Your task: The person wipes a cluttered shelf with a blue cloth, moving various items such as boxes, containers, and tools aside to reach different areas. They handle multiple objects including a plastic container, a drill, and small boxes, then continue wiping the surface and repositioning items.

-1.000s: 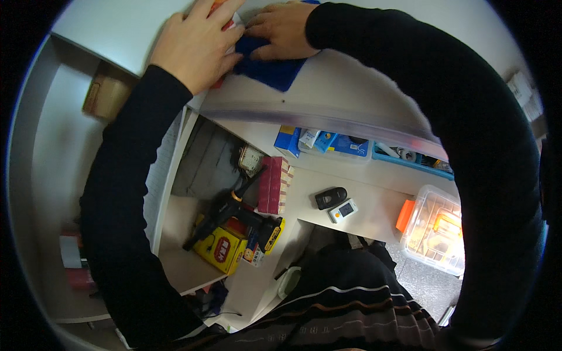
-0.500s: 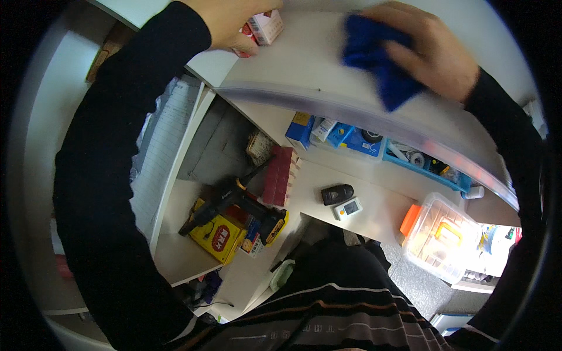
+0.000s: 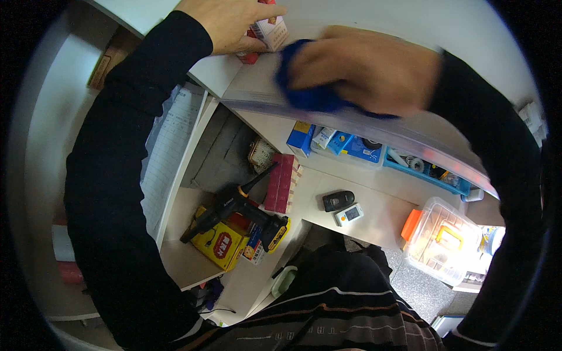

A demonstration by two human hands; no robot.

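Note:
High on the white upper shelf [image 3: 254, 82], my left hand [image 3: 228, 26] is closed round small red-and-white boxes [image 3: 273, 34], its fingers over their left side. My right hand [image 3: 369, 70], smeared by motion, presses a crumpled blue cloth [image 3: 313, 98] onto the same shelf. The cloth lies just right of the boxes, near the clear plastic strip [image 3: 263, 108] along the shelf's front edge. Part of the cloth is hidden beneath my right hand.
Below stand a blue basket [image 3: 418, 171] of small items, a dark red box [image 3: 281, 184], a black cordless blower-like tool [image 3: 231, 205] on a yellow box [image 3: 219, 243], two handheld devices [image 3: 338, 200] and a clear case with orange latches [image 3: 439, 240]. Papers [image 3: 170, 158] lie under my left arm.
My right hand has swept the blue cloth leftward along the shelf, up close to the boxes. My left hand stays at the boxes, shifted only slightly.

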